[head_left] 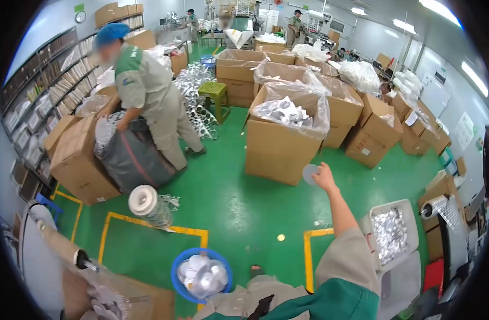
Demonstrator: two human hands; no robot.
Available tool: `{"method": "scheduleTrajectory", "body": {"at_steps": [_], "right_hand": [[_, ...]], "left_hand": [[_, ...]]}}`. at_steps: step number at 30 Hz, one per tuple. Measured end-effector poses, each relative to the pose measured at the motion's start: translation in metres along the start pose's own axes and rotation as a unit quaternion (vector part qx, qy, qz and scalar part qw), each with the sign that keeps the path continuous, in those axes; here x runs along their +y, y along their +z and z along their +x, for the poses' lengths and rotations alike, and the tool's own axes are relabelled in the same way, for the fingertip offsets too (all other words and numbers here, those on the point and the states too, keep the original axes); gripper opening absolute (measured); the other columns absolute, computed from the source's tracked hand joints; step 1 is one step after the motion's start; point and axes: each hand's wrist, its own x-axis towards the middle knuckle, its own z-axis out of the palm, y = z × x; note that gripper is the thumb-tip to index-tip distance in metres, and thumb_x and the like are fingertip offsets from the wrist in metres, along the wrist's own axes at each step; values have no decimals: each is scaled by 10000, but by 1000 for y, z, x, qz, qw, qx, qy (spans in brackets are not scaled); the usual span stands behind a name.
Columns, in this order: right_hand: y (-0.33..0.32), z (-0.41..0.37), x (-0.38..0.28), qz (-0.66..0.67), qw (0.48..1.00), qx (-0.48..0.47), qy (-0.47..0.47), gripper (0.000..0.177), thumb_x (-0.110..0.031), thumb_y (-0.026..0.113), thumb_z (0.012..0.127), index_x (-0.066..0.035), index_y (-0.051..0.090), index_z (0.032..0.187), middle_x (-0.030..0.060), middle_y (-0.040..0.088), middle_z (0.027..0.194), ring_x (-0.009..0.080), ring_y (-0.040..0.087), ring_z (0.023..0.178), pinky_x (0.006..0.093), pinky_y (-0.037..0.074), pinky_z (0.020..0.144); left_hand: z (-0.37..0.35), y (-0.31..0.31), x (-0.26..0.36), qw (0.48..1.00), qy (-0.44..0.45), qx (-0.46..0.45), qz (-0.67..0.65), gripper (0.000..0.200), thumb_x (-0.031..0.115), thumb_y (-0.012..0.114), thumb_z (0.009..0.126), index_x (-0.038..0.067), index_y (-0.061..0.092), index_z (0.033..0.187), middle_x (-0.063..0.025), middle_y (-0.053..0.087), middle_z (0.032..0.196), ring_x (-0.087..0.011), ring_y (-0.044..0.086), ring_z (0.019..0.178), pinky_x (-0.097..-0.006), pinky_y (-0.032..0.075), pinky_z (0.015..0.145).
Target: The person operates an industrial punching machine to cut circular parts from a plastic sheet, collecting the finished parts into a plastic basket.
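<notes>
My right hand (pixel 324 177) is stretched forward at arm's length, its fingertips on a thin pale round disc (pixel 310 174). The disc is in the air in front of a tall cardboard box (pixel 276 152) lined with a clear plastic bag that holds more shiny discs. My sleeve is grey-beige with a green cuff. Below me, near my knees, stands a blue basin (pixel 176 266) full of similar discs. My left hand is out of sight.
A white tray (pixel 410 205) of shiny discs sits at my right. A co-worker (pixel 148 90) in a blue cap bends over a dark bag (pixel 132 157) at the left. Many lined boxes stand behind, with a green stool (pixel 212 92), a wrapped roll (pixel 147 204) and yellow floor tape (pixel 308 256).
</notes>
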Motion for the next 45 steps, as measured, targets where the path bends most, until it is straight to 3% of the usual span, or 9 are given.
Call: {"method": "scheduleTrajectory", "body": {"at_steps": [6,17,23,26,28,32,36,40,45], "right_hand": [[-20,109,29,177,977,30,111,410,-228,648,720,-16,586,1066,199,550,1122,310,547,1011,371,430,857],[65,295,95,198,974,-42,106,353,-230,637,744,-3,610,1013,167,639,944,246,609,888,331,454,782],[82,344,153,327,917,-3,231,332,-191,619,785,-5,586,1057,64,632,896,120,578,823,288,456,688],[100,393,187,327,917,15,227,344,-189,627,780,1,581,1064,71,634,915,138,583,840,293,459,719],[121,440,199,197,970,38,138,399,-198,646,762,19,562,1086,171,510,1198,240,496,1093,330,375,923],[154,538,180,154,987,-28,36,331,-191,656,735,43,580,957,230,336,1339,349,346,1227,360,299,1001],[241,596,175,131,986,-75,65,253,-182,635,731,31,586,858,262,489,1138,402,481,1025,424,394,872],[261,600,113,218,960,-171,39,242,-213,614,747,7,578,842,212,590,808,382,561,773,435,438,687],[214,622,97,302,936,-125,130,362,-302,645,751,30,603,887,205,614,831,305,589,751,382,442,668]], "left_hand": [[50,83,137,993,17,-114,41,160,113,487,761,7,567,850,-177,566,798,-311,557,730,-416,438,644],[288,120,295,991,46,18,126,199,122,483,764,-14,577,875,-221,590,877,-351,569,835,-443,435,741],[432,262,627,946,299,89,84,345,110,518,800,-11,523,1123,-189,551,1109,-321,518,1046,-367,398,909],[408,353,807,912,407,39,36,373,106,516,809,14,480,1169,-165,513,1152,-314,487,1083,-373,376,930],[387,409,887,863,502,19,57,408,90,540,793,18,462,1187,-171,477,1200,-304,449,1134,-368,364,946],[377,508,961,819,538,36,194,666,191,647,729,23,321,1286,-209,363,1283,-357,353,1196,-399,287,1005],[408,565,1006,807,488,40,330,858,244,692,693,34,184,1352,-228,244,1350,-374,290,1229,-421,255,1014],[453,571,1023,828,308,-77,463,406,330,577,796,32,509,1064,-230,603,916,-363,583,871,-456,429,771],[485,539,1060,908,347,-47,229,270,288,508,848,23,547,816,-184,594,731,-345,600,739,-415,456,646]]}}
